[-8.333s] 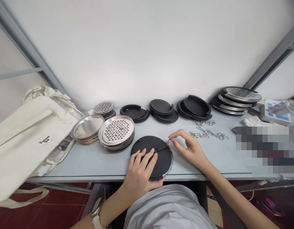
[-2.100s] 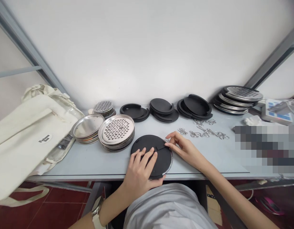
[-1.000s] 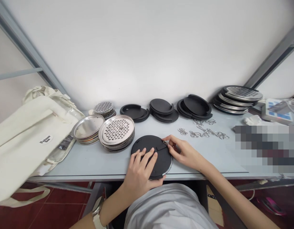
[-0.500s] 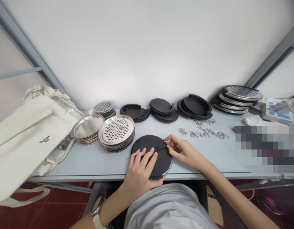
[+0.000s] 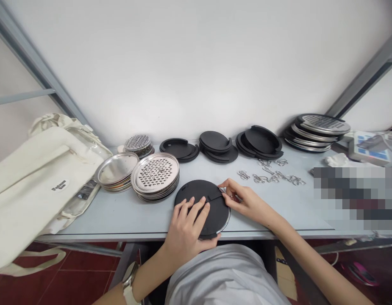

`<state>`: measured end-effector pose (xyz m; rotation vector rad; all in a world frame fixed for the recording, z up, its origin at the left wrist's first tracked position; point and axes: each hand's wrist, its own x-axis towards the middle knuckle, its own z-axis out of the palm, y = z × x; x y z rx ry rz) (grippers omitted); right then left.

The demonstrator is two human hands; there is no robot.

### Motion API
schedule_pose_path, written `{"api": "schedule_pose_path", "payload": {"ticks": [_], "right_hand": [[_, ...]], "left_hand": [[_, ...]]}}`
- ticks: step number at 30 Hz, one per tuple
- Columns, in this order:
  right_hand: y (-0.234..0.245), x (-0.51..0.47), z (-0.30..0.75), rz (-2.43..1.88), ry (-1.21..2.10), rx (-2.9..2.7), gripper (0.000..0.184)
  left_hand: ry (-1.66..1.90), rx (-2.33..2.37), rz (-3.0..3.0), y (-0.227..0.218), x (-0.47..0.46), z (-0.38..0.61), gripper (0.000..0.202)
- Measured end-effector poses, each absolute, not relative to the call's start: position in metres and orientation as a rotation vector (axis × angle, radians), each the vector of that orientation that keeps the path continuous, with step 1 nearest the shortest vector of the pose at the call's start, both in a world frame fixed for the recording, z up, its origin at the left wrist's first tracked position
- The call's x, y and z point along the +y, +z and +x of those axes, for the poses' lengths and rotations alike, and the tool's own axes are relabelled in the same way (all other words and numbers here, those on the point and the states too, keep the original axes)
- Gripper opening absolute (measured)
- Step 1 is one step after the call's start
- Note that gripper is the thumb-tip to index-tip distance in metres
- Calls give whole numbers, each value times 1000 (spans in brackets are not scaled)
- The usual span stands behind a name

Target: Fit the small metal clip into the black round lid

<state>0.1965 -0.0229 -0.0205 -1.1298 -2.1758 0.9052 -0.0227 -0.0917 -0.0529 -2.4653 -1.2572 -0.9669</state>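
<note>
A black round grater holder (image 5: 202, 190) lies flat at the table's front edge, with a thin silver rim showing at its lower right. My left hand (image 5: 189, 224) rests across it, fingers spread on top and thumb at the near edge, gripping it. At the holder's right rim, beside a slot, my right hand (image 5: 238, 197) is closed in a pinch on a small metal wire clip (image 5: 221, 190), mostly hidden by the fingers. Several loose wire clips (image 5: 278, 177) lie beyond the right hand.
Stacked metal grater discs (image 5: 156, 173) and plain-looking metal discs (image 5: 118, 167) stand left. Black holders (image 5: 215, 142) line the wall. A stack of holders with graters (image 5: 323, 127) and a box (image 5: 370, 148) are right; a cream bag (image 5: 56, 169) hangs over the left side.
</note>
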Motion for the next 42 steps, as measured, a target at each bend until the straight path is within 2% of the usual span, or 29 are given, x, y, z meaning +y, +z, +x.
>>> {"api": "schedule_pose_path", "payload": {"ticks": [34, 42], "right_hand": [[-21, -23, 196, -1091, 988, -2141, 10], [-27, -23, 194, -1086, 897, -2142, 18]], "left_hand": [[-953, -1250, -2438, -53, -91, -22, 56], [-960, -1258, -2432, -52, -91, -22, 54]]}}
